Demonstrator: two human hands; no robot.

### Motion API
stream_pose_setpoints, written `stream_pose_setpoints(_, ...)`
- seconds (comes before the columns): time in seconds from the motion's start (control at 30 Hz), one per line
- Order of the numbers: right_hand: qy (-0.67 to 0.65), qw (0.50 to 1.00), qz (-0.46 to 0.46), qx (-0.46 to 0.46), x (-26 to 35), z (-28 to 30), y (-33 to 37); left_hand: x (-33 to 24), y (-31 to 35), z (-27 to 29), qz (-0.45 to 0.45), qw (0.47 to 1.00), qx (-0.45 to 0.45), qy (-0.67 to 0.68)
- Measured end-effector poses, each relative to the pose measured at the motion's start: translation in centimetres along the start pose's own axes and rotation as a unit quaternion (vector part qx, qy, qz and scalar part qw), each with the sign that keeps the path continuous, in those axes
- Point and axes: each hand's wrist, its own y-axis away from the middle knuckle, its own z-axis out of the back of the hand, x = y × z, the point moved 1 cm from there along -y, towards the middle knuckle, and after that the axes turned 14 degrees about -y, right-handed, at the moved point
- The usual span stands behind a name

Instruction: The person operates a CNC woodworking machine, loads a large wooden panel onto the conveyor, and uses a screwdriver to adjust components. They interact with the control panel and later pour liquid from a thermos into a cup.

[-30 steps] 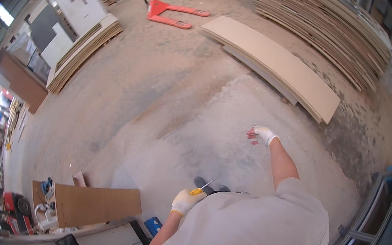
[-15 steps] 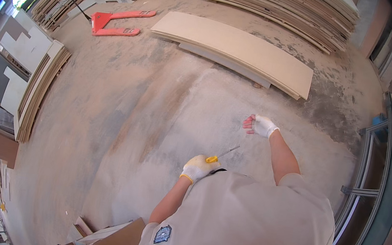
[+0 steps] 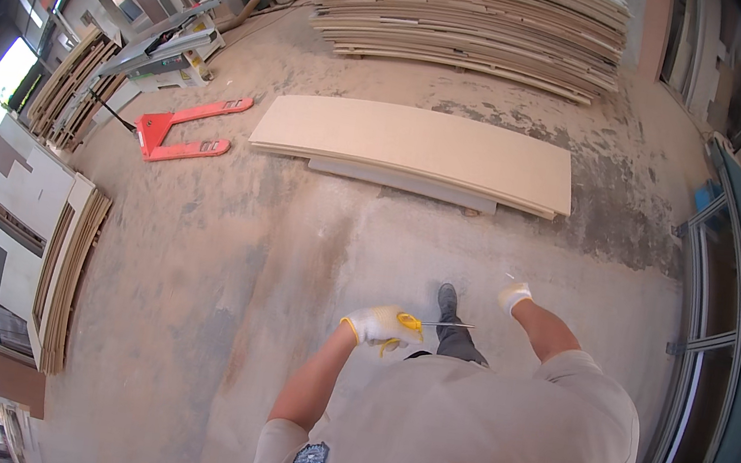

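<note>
My left hand (image 3: 379, 325), in a white and yellow glove, is closed around the yellow handle of a screwdriver (image 3: 435, 324) whose thin metal shaft points right. It is held in front of my chest, above the concrete floor. My right hand (image 3: 513, 295), also gloved, hangs out to the right with its fingers curled and nothing visible in it. My shoe (image 3: 447, 300) steps forward between the two hands.
A short stack of long pale boards (image 3: 420, 151) lies on the floor ahead. Behind it rises a tall pile of sheets (image 3: 467, 18). A red pallet jack (image 3: 181, 127) stands at the left, by leaning panels (image 3: 71, 275). A metal frame (image 3: 719, 309) runs along the right.
The view has swung round toward the pale boards, which now lie straight ahead. My left hand with the screwdriver stays near my chest; my right hand has dropped closer to my body.
</note>
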Motion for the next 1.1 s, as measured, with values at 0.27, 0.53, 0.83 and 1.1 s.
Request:
stream_pose_setpoints(0.27,-0.245,0.964,-0.101,-0.005,-4.7,0.9,-9.8,14.6,-11.6,14.1,0.389,0.831,-0.397,-0.036)
stream_pose_setpoints(0.53,-0.332,0.937,0.085,0.07,-2.0,12.4,-21.1,9.1,-14.3,23.4,0.412,0.822,-0.393,0.029)
stream_pose_setpoints(0.83,-0.506,0.744,0.426,-0.096,19.0,35.9,-23.1,1.3,-17.7,30.4,0.183,0.667,-0.711,0.13)
stream_pose_setpoints(1.1,-0.383,0.783,0.477,-0.114,26.3,36.2,-24.7,7.3,-12.6,31.9,0.057,0.62,-0.555,0.551)
